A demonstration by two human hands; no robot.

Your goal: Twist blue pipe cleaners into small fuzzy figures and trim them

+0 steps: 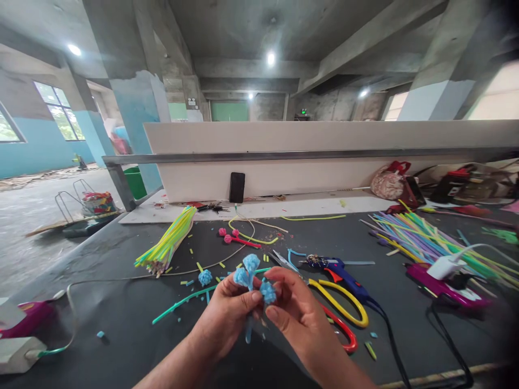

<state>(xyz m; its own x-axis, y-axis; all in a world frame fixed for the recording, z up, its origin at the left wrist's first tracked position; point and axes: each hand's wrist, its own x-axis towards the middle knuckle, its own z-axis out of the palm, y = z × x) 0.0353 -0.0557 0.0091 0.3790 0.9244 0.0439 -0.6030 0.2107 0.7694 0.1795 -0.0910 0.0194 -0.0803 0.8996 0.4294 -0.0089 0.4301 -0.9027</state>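
Close together at the front middle of the dark table, both hands hold light blue fuzzy pieces. My left hand (229,308) pinches a small bunch of blue flowers (251,263) whose stem hangs below the fingers. My right hand (295,305) has its thumb and fingers closed around another blue fuzzy ball (267,292), touching the bunch. A separate blue ball with a yellow stub (205,277) lies left of the hands. Behind them is a long green stem (184,302). Pink balls on a red stem (233,236) lie farther back.
Scissors with yellow and red handles (344,305) and a blue glue gun (343,275) lie right of the hands. Yellow-green stems (172,240) are bundled at left, mixed stems (425,235) at right. A phone (237,187) leans at the back. Purple power strips (450,286) flank the table.
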